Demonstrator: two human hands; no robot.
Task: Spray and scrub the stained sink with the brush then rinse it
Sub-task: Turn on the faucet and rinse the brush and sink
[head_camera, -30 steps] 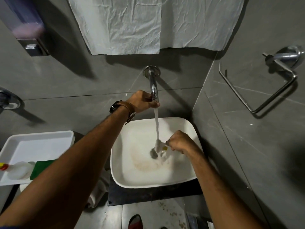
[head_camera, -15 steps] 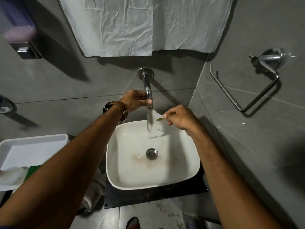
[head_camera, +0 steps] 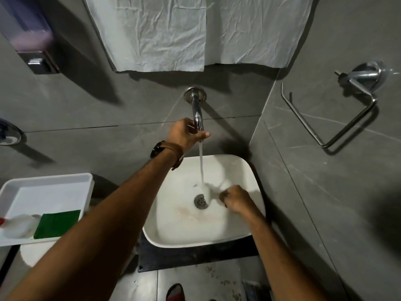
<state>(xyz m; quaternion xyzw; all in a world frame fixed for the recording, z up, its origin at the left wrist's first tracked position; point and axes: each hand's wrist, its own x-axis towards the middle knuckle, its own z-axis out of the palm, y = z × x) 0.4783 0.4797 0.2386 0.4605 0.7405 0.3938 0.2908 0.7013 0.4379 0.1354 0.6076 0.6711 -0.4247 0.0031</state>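
A white square sink (head_camera: 249,170) sits below a chrome wall tap (head_camera: 197,114). Water runs from the spout down to the basin beside the drain (head_camera: 200,201). A faint brownish stain (head_camera: 191,215) lies in the basin, in front of the drain. My left hand (head_camera: 184,133) is closed around the end of the tap. My right hand (head_camera: 235,199) is inside the basin to the right of the drain, fingers closed on a small brush (head_camera: 213,192) that is blurred and mostly hidden.
A white tray (head_camera: 50,185) at the left holds a green sponge (head_camera: 57,223) and a spray bottle (head_camera: 17,225). A soap dispenser (head_camera: 32,44) hangs top left. A chrome holder (head_camera: 338,109) is on the right wall. Crumpled white paper (head_camera: 195,31) covers the wall above.
My right hand has dropped from just under the spout down into the basin beside the drain. My left hand has stayed on the tap, and the water keeps running.
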